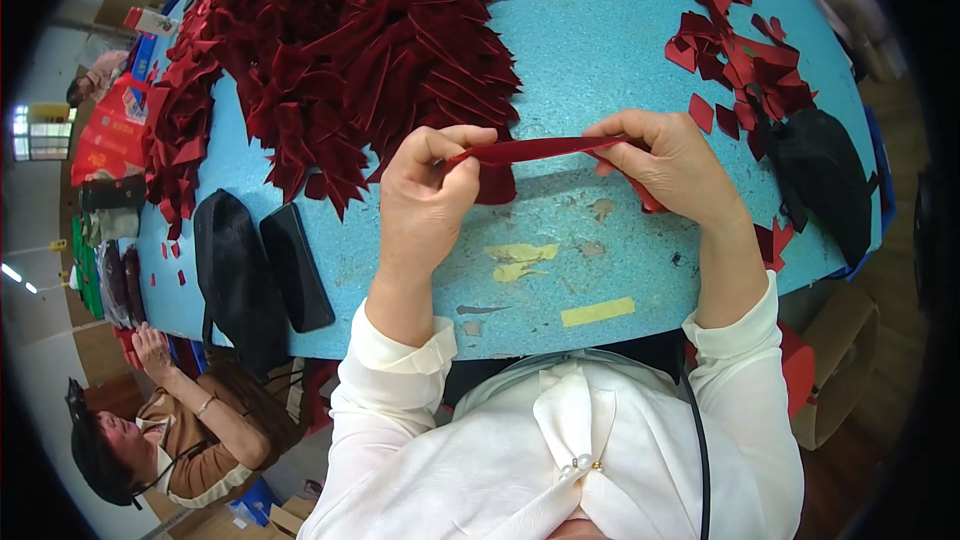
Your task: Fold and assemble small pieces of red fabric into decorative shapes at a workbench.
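One strip (540,149); red bag (112,135), contents hidden

1 red strip (540,149) between left grip (424,192) and right grip (682,166), above a blue table (590,50), dark-red fabric pile (345,50) beyond

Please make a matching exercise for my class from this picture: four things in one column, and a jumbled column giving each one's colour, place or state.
Column 1
1. strip
2. table
3. phone
4. velvet pile

Column 2
A. pale blue, worn in patches
B. heaped up, dark red
C. held between the left hand and right hand
D. black, lying flat

Right pairs: 1-C, 2-A, 3-D, 4-B
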### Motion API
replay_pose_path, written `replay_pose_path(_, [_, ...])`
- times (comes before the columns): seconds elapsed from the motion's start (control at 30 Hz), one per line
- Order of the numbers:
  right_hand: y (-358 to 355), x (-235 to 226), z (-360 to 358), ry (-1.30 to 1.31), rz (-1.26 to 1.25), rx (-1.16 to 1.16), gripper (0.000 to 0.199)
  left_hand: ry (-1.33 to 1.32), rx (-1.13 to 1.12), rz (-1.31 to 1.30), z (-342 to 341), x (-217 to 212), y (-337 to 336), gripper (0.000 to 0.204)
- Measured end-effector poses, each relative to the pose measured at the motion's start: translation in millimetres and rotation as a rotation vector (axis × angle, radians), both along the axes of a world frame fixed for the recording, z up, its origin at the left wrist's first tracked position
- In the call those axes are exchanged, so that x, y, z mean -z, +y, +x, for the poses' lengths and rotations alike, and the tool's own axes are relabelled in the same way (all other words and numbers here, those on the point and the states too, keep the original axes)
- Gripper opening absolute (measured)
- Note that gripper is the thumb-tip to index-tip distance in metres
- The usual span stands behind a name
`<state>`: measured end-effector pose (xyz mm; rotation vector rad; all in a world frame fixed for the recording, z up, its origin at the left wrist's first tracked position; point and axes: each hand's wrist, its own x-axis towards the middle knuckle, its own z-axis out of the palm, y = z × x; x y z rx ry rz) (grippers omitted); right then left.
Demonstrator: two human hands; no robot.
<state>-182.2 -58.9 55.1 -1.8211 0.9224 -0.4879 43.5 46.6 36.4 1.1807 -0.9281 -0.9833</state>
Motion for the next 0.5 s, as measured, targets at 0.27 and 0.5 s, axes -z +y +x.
replay_pose_path(0.27, [19.8,-33.0,-34.9,0.138,-0.004,0.000,0.015,-0.062,0.022,0.012,2.7,-10.7,5.1,0.009])
replay_pose_path(0.5, [37.8,-42.7,-103.3,0.214,-0.218,0.231,0.021,0.321,0.106,0.011,-13.3,-1.9,25.4,0.010])
